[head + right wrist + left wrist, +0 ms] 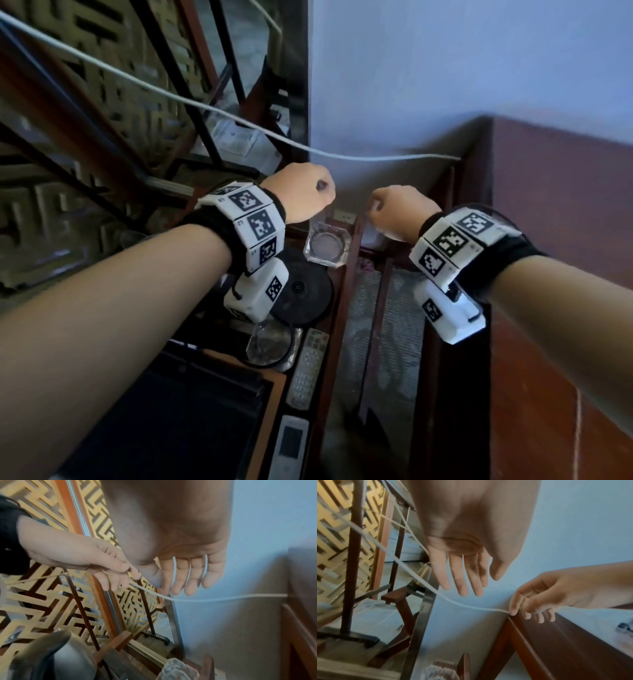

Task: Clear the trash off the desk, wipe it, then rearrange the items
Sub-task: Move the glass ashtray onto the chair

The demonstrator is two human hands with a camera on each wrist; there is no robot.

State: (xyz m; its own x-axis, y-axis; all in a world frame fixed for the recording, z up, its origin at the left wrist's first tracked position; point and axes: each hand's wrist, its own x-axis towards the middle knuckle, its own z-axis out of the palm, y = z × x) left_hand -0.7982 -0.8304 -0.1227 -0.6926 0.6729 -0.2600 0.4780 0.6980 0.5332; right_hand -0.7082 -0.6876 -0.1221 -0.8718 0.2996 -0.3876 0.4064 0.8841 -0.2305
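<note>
Head view: I am holding both hands raised over the desk's far corner, left hand [301, 195] and right hand [399, 212] curled, with the white cable [191, 102] running left to right beyond the knuckles. Left wrist view: my left fingers [462, 577] are hanging straight, gripping nothing, the cable passing just beyond them. Right wrist view: my right fingers [180, 578] are hanging loosely, the cable crossing just past their tips, nearer them.

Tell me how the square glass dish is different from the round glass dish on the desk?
The square glass dish has flat sides with cut corners; the round glass dish has a curved rim. The square one sits farther back, in plain view; the round one sits nearer, partly hidden behind the left wrist camera. Both are clear glass.
</note>
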